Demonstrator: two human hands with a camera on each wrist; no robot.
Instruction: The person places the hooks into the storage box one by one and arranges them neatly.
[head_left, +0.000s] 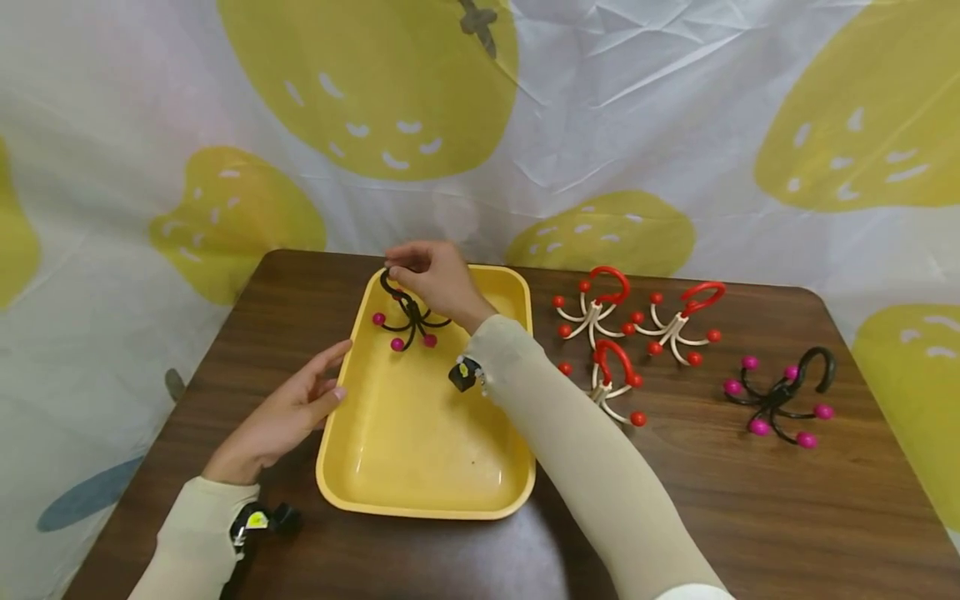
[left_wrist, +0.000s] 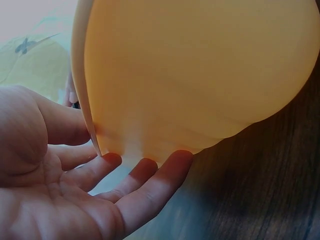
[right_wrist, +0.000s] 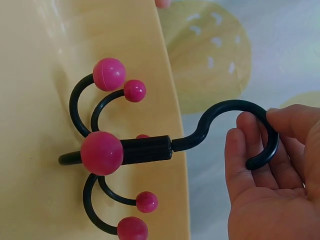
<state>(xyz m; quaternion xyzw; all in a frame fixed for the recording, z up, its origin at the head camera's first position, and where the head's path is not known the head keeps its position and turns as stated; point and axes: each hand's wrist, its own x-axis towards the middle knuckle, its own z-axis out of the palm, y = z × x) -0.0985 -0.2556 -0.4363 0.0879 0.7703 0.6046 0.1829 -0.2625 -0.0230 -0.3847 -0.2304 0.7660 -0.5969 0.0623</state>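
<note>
My right hand (head_left: 438,279) holds the hook end of a black multi-arm hook hanger (right_wrist: 146,150) between thumb and fingers. Its curved arms, tipped with pink balls (right_wrist: 102,153), point down inside the far left part of a yellow plastic tray (head_left: 416,425). At the tray's left side, my left hand (head_left: 281,421) grips the edge. In the left wrist view the thumb lies at the rim, while the fingertips (left_wrist: 177,162) press against the tray's outer wall (left_wrist: 200,65).
Right of the tray lie three cream hook hangers with red hooks and balls: one at the back (head_left: 594,315), a second beside it (head_left: 675,329) and one nearer (head_left: 602,392), partly behind my right sleeve. Another black hanger (head_left: 776,398) lies farther right. A patterned curtain (head_left: 630,125) hangs behind the table.
</note>
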